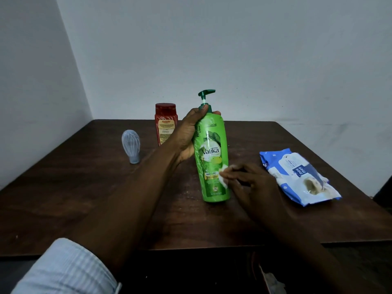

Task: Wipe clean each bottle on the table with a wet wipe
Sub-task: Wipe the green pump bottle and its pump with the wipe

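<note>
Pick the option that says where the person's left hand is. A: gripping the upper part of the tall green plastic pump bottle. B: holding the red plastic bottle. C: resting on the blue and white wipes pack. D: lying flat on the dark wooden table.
A: the left hand wraps its grip round the upper body of the tall green plastic pump bottle, thumb up by the collar, while the right hand presses a white wet wipe against the label.

Tall green plastic pump bottle (212, 158): "Vatika", "SHAMPOO". Red plastic bottle with red cap (165, 124): "Karthika". Blue-and-white soft wipes packet (297, 177): "mee mee".
</note>
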{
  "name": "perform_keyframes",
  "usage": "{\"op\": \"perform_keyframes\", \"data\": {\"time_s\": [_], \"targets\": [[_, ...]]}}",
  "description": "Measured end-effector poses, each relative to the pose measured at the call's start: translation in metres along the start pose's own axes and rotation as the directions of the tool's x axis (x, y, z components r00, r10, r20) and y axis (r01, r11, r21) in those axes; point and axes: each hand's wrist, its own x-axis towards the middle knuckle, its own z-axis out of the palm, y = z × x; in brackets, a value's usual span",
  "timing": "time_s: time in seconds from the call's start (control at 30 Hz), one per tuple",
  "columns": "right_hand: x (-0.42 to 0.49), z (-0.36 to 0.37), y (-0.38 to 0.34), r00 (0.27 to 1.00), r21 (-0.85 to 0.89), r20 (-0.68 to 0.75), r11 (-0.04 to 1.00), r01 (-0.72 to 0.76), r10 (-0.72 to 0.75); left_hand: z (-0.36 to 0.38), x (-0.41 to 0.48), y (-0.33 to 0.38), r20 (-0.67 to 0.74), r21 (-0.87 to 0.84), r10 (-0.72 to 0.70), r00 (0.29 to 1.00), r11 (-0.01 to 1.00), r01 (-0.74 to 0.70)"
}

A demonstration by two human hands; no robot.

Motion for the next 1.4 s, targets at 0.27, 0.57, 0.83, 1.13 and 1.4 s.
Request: {"op": "perform_keyframes", "data": {"time_s": [0.27, 0.57, 0.83, 1.13, 1.4], "targets": [[0.076, 0.002, 0.002, 0.992, -0.060, -0.078, 0.994, 0.095, -0.100, -0.001, -0.001, 0.002, 0.010, 0.000, -0.028, 1.000, 1.000, 0.028], [0.130, -0.004, -0.009, 0.986, -0.137, -0.091, 0.982, 0.128, -0.141, 0.002, -0.003, 0.010, 0.064, -0.011, -0.090, 0.994, 0.996, 0.091], [0.127, -0.004, -0.010, 0.978, -0.164, -0.138, 0.977, 0.133, -0.156, 0.010, -0.001, 0.010, 0.106, 0.032, -0.075, 0.991, 0.997, 0.072], [0.114, 0.015, -0.021, 0.954, -0.246, -0.112, 0.938, 0.245, -0.279, 0.013, 0.000, 0.010, 0.095, -0.030, -0.073, 0.993, 0.997, 0.076], [0.115, 0.015, -0.020, 0.950, -0.250, -0.028, 0.922, 0.295, -0.312, 0.011, 0.000, 0.014, 0.060, -0.036, -0.072, 0.996, 0.997, 0.074]]}}
